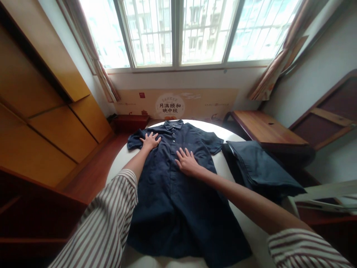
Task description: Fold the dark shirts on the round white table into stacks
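Observation:
A dark navy short-sleeved shirt (173, 193) lies spread front side up on a round white table (118, 163), its collar at the far end and its hem toward me. Small pale buttons run down the middle below the collar. My left hand (150, 141) rests with fingers spread on the shirt's upper left, near the sleeve. Flat on the chest, just right of the button line, is my right hand (187, 162), its fingers also apart. Neither hand grips the cloth.
Folded dark clothing (262, 167) is stacked at the table's right edge. Beyond it stands a wooden desk (267, 128). A white chair-like frame (326, 195) is at the lower right. Wooden cabinets (50, 126) line the left, and a barred window (175, 33) is ahead.

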Demonstrator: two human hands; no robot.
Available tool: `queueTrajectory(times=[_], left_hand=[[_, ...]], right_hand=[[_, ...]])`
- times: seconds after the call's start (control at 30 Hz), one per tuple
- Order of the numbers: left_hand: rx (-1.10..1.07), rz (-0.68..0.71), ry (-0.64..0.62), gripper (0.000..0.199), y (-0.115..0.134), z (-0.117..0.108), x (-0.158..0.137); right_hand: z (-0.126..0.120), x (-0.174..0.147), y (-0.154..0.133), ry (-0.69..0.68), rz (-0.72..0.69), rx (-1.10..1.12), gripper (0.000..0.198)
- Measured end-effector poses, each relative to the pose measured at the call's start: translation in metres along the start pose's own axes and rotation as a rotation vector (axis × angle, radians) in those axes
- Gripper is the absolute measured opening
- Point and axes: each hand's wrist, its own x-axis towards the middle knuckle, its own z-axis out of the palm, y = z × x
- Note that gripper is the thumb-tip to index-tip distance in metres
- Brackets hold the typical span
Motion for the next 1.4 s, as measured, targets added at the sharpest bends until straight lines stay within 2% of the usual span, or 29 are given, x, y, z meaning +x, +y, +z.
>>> queueTrajectory(times=[0.13,0.2,0.27,0.33,0.4,0.47,0.57,0.63,0.73,0.83,0.93,0.97,1.07,1.13,1.23,1.33,1.4], left_hand=[[0.006,-0.009,-0.053,0.062,0.009,-0.012,-0.010],[-0.017,0.035,-0.033,0.058,0.014,-0.020,-0.021],[-0.040,0.107,0.003,0.054,0.016,-0.031,-0.043],[-0.105,0.245,0.068,0.048,0.010,-0.042,-0.079],[-0.257,0.465,0.167,0.041,-0.005,-0.052,-0.127],[-0.369,0.530,0.168,0.035,-0.028,-0.060,-0.182],[-0.404,0.474,0.095,0.029,-0.070,-0.062,-0.260],[-0.435,0.378,0.116,0.024,-0.097,-0.056,-0.301],[-0.519,0.215,0.134,0.027,-0.130,-0.043,-0.346],[-0.564,0.151,0.086,0.042,-0.150,-0.030,-0.374],[-0.492,0.157,0.134,0.061,-0.153,-0.022,-0.385],[-0.459,0.159,0.171,0.059,-0.152,-0.021,-0.385],[-0.412,0.172,0.231,0.030,-0.144,-0.022,-0.378],[-0.449,0.166,0.250,0.019,-0.138,-0.027,-0.373],[-0.554,0.084,0.317,0.019,-0.129,-0.035,-0.372],[-0.688,-0.023,0.349,0.024,-0.123,-0.041,-0.379],[-0.777,-0.070,0.333,0.026,-0.121,-0.040,-0.386]], right_hand=[[-0.005,-0.120,-0.003,-0.090,-0.248,0.110,0.068],[-0.005,-0.181,0.005,-0.105,-0.294,0.156,0.063],[0.001,-0.234,0.017,-0.041,-0.283,0.161,0.071],[0.014,-0.276,0.030,0.072,-0.250,0.122,0.084],[0.028,-0.307,0.041,0.206,-0.210,0.079,0.088],[0.040,-0.326,0.047,0.314,-0.171,0.058,0.084],[0.049,-0.333,0.048,0.417,-0.135,0.082,0.076],[0.050,-0.326,0.046,0.463,-0.134,0.117,0.073],[0.049,-0.311,0.041,0.499,-0.181,0.153,0.065],[0.046,-0.295,0.035,0.516,-0.238,0.195,0.057],[0.039,-0.283,0.028,0.561,-0.224,0.265,0.041],[0.035,-0.279,0.026,0.592,-0.206,0.289,0.036],[0.020,-0.271,0.022,0.700,-0.133,0.359,0.027],[0.009,-0.269,0.021,0.744,-0.083,0.386,0.025],[-0.001,-0.272,0.024,0.784,0.005,0.389,0.024],[0.003,-0.280,0.029,0.798,0.059,0.385,0.021],[0.013,-0.286,0.034,0.770,0.041,0.367,0.024]])
